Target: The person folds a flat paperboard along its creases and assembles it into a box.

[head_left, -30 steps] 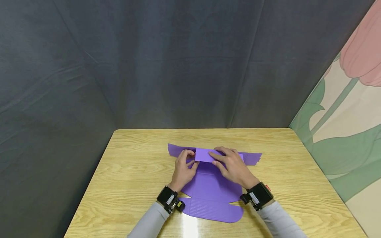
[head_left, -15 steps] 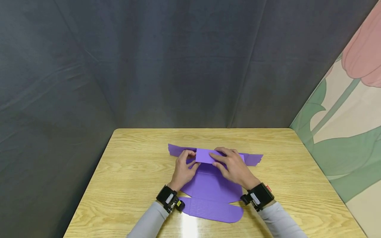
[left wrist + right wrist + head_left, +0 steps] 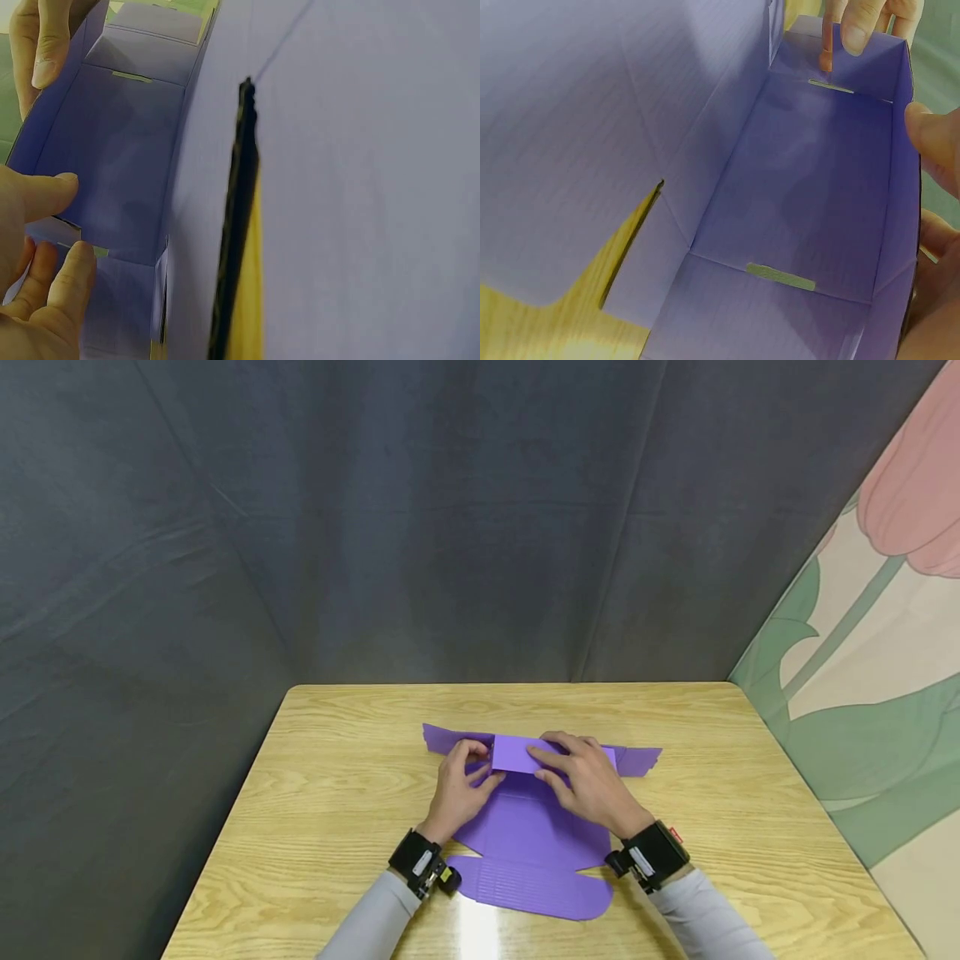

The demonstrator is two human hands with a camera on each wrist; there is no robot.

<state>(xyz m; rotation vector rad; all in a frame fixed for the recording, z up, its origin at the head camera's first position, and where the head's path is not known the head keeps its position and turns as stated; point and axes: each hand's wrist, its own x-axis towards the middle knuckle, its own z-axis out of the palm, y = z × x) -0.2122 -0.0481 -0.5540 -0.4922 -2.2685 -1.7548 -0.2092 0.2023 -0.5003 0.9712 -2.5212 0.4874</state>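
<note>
A partly folded purple cardboard box (image 3: pixel 536 835) lies on the table, its far wall raised and its long lid panel spread toward the person. My left hand (image 3: pixel 459 793) is at the raised wall's left end. In the left wrist view its thumb and fingers pinch a small corner flap (image 3: pixel 56 229). My right hand (image 3: pixel 592 783) holds the raised wall (image 3: pixel 513 753) toward its right, fingers spread over it and thumb at the lower edge. In the right wrist view, the right thumb (image 3: pixel 932 133) lies along this wall's edge; other fingers are partly hidden behind it.
Side flaps stick out beyond the wall, a left flap (image 3: pixel 442 737) and a right flap (image 3: pixel 637 761). A round-cornered ridged flap (image 3: pixel 536 889) lies nearest the person. The wooden table (image 3: pixel 330 793) ends at a dark curtain (image 3: pixel 465 527), with a flowered cloth (image 3: pixel 862 693) at right.
My left hand and wrist have shifted slightly left and toward the person, still at the corner flap. The right hand and the box stay nearly still.
</note>
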